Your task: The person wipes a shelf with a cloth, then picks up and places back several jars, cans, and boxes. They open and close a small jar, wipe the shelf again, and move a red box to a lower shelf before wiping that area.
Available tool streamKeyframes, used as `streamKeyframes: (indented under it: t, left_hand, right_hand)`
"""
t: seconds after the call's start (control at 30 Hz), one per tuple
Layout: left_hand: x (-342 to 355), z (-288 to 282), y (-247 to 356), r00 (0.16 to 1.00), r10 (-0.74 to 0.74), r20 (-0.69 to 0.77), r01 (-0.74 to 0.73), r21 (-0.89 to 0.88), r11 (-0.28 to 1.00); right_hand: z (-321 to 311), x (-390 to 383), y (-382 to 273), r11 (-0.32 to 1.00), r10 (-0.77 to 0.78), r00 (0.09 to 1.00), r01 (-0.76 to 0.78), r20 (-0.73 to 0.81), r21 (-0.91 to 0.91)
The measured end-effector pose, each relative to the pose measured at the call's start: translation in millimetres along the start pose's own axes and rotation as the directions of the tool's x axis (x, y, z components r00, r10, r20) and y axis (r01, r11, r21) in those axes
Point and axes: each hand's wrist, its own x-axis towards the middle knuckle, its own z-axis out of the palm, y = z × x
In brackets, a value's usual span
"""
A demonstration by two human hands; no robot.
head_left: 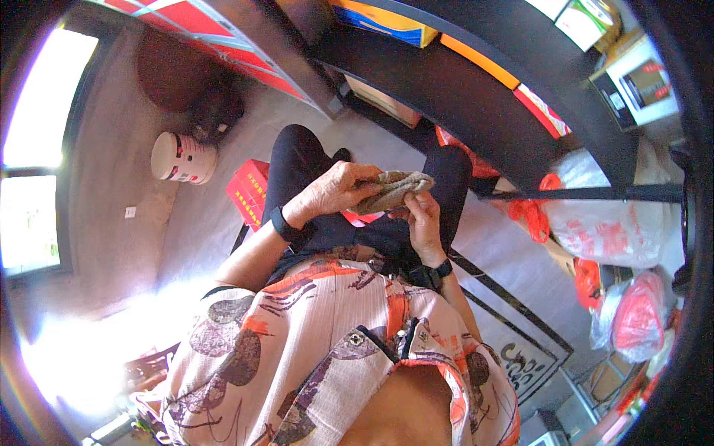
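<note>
A greyish-brown folded piece of cloth (pixel 390 192) is held up between my two hands, above my lap. My left hand (pixel 336 192) grips its left end, the fingers closed over the top edge. At the right end, my right hand (pixel 422 221) pinches the lower edge between thumb and fingers. Whether the cloth is a sock or some other knitted piece, I cannot make out. Below it, a small pink-red patch (pixel 363 218) shows against my dark trousers, partly hidden by the hands. Both wrists carry dark bands.
A red box (pixel 250 192) stands on the floor beside my left knee. Farther left is a white bucket (pixel 184 158). Dark shelves (pixel 446 89) with boxes rise ahead and to the right. Plastic bags (pixel 606 223) hang or lie at the right, near a pink bagged bundle (pixel 636 316).
</note>
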Motion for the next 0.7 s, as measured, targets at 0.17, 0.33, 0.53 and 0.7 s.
streamKeyframes:
  t: [0.17,0.33,0.53,0.7]
  left_hand:
    - [-1,0,0,0.978,0.094,-0.186,-0.064,0.162,0.985]
    - [-2,-10,-27,0.976,0.154,-0.155,-0.135,0.125,0.983]
    - [49,-94,-134,0.841,0.172,-0.513,-0.094,0.175,0.98]
    - [139,-184,-205,0.818,0.0,-0.576,0.158,0.224,0.962]
  right_hand:
    - [6,6,-8,0.993,0.004,0.999,0.0,0.035,-0.114]
    - [0,8,-14,0.991,-0.044,0.997,0.053,0.07,-0.123]
    - [-21,4,3,0.98,-0.181,0.982,0.185,-0.062,0.07]
    - [-42,-13,20,0.928,-0.169,0.98,0.194,-0.105,0.318]
